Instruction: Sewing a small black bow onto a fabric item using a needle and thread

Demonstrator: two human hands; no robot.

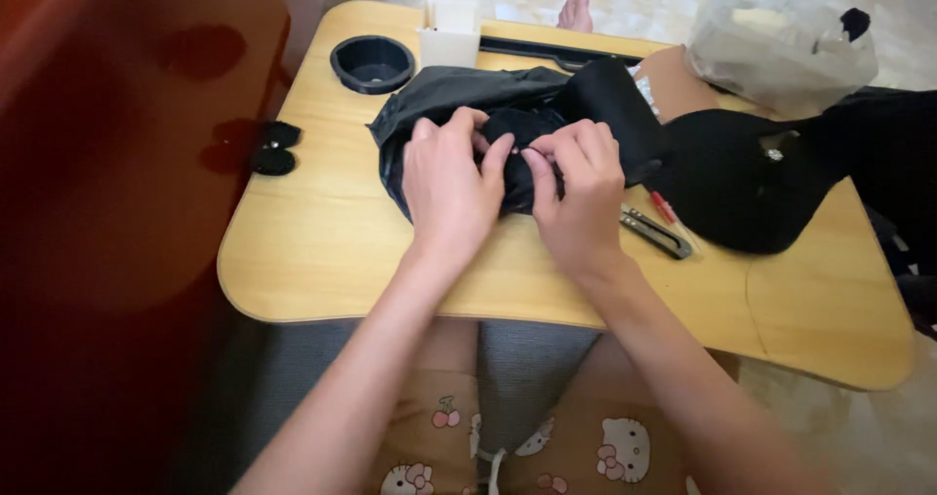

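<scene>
A bundle of black fabric (459, 95) lies on the middle of a light wooden lap table (322, 241). Both hands rest on top of it. My left hand (447, 183) pinches a small rounded black piece (517, 129) with thumb and fingers. My right hand (578, 187) grips the same piece from the right, fingers curled over it. More black fabric (742, 178) spreads to the right, over the table's far right side.
A round black cup holder (372, 63) sits in the table's far left corner beside a white box (449, 31). A folding utility knife (656, 231) and a red pen (664, 207) lie right of my hands. A clear plastic bag (781, 41) lies at the back right. A small black item (271, 148) sits off the left edge.
</scene>
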